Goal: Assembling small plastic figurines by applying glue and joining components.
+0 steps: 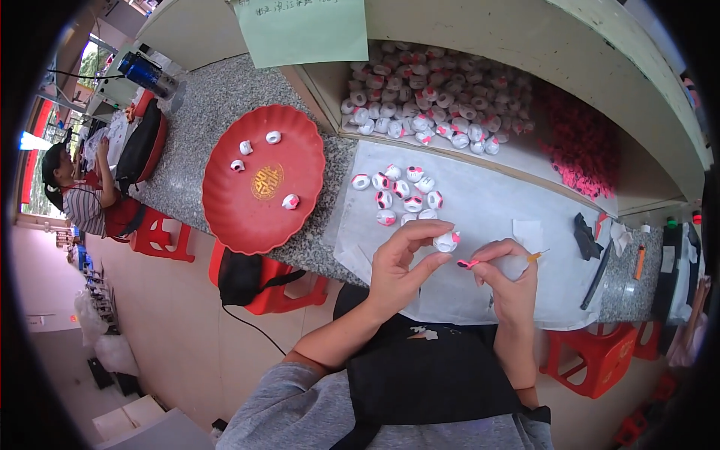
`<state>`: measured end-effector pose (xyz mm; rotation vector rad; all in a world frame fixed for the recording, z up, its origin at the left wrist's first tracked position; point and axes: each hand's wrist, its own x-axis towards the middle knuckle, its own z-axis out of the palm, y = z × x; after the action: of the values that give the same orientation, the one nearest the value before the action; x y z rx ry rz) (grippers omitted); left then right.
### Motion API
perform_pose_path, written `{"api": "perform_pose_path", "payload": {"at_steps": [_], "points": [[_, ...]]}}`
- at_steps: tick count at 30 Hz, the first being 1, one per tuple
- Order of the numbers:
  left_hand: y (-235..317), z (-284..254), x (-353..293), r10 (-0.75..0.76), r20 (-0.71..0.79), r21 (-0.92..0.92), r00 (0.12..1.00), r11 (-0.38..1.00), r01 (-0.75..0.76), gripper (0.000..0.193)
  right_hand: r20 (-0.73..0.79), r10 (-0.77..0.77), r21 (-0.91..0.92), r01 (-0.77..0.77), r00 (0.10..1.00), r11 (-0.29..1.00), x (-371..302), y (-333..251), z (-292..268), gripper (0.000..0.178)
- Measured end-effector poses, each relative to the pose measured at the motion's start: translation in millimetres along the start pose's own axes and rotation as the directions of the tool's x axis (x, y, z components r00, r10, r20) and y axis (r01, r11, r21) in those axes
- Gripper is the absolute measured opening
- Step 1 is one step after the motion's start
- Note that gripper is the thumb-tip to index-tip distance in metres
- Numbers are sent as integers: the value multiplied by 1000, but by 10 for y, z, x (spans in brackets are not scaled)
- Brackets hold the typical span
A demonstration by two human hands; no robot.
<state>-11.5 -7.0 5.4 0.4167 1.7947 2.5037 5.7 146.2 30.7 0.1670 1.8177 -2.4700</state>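
Between thumb and fingertips, my left hand point(399, 271) pinches a small white round piece point(445, 242) with a pink patch on its side. Just to its right, my right hand point(511, 283) is closed on a tiny pink-and-black piece point(466, 264), held apart from the white one. A thin orange tool with a fine tip point(535, 256) sticks out from the same hand. Beyond my hands, several similar white pieces with pink and black parts point(412, 203) lie grouped on the white sheet point(480, 196).
On the left stands a red scalloped plate point(225, 196) with a few white pieces. The shelf compartment behind holds a heap of white pieces point(442, 90) and a pile of pink bits point(577, 142). An orange stick point(640, 262) lies far right. Another person point(82, 187) sits at far left.
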Motion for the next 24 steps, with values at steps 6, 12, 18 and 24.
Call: {"api": "perform_pose_path", "payload": {"at_steps": [6, 12, 18, 24], "points": [[38, 43, -27, 158, 103, 287, 982, 941, -182, 28, 38, -2, 66, -1, 999, 998, -55, 6, 47, 9], [88, 61, -6, 175, 134, 391, 975, 895, -215, 27, 35, 15, 128, -20, 999, 992, -49, 50, 39, 9], [79, 83, 1, 188, 162, 405, 969, 883, -239, 27, 13, -18, 135, 17, 1000, 991, -50, 52, 30, 8], [37, 63, -37, 151, 167, 312, 974, 929, -197, 27, -27, -71, -10, 71, 997, 997, -91, 73, 40, 10]]}}
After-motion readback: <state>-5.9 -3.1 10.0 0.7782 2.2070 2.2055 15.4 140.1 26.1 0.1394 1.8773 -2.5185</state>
